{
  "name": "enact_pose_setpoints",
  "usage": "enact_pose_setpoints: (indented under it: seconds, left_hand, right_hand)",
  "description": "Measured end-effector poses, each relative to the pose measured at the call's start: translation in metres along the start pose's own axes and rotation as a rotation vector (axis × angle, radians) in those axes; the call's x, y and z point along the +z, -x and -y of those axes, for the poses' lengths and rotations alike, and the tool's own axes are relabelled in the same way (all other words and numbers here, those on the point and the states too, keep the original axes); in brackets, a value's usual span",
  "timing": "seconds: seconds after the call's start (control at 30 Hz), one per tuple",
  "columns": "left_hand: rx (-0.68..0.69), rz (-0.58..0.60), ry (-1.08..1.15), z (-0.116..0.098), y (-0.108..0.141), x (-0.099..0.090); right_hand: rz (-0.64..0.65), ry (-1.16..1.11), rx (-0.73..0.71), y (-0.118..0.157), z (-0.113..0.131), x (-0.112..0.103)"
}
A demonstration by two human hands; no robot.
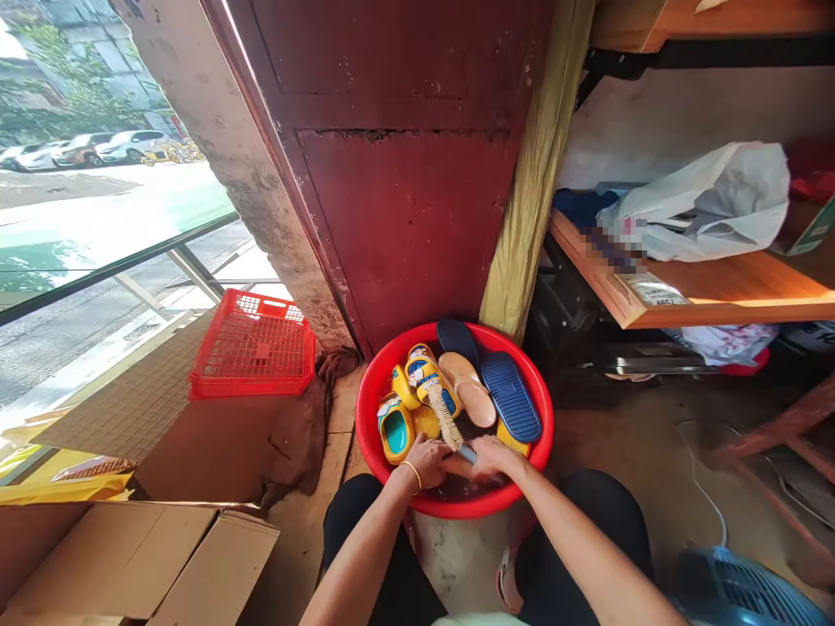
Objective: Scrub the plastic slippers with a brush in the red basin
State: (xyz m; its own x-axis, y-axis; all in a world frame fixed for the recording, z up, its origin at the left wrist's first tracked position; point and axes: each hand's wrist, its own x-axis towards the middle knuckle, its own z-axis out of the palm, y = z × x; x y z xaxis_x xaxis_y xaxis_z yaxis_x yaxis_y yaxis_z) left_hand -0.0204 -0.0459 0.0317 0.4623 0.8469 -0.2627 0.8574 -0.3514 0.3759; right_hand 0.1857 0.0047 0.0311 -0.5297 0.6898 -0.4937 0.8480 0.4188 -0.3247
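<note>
Concrete floor beside a maroon door | red basin holding yellow clogs | scrub brush lying lengthwise toward the far rim, over a clog | right hand nearer, fingers gripping its blue end | left hand resting just beside, grip unclear

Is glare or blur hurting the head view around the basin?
Head view: glare washes out the street at upper left; the red plastic basin, left hand and right hand look sharp; wide-angle distortion leans the maroon door; pixelation hides part of the wooden shelf.
</note>
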Motion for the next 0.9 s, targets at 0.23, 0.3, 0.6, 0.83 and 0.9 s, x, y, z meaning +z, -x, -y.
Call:
enact_pose_setpoints:
  seconds: [0.23,0.3,0.6,0.83,0.9]
  left_hand:
    - [-0.034,-0.096,0.161,0.009,0.013,-0.034]
    - [-0.062,-0.117,0.175,0.009,0.017,-0.04]
    - [-0.032,-0.345,0.18,0.01,0.028,-0.04]
    - [-0.022,-0.963,0.462,0.022,0.03,-0.043]
    - [-0.065,-1.074,0.69,0.026,0.023,-0.046]
  right_hand:
    - [0.048,-0.08,-0.052,0.011,-0.003,-0.028]
    - [0.055,-0.074,-0.072,0.015,0.0,-0.029]
    - [-0.172,-0.177,-0.154,0.028,0.012,-0.021]
    - [-0.271,-0.541,-0.156,0.044,0.005,-0.042]
    - [-0.308,-0.643,-0.159,0.047,-0.001,-0.051]
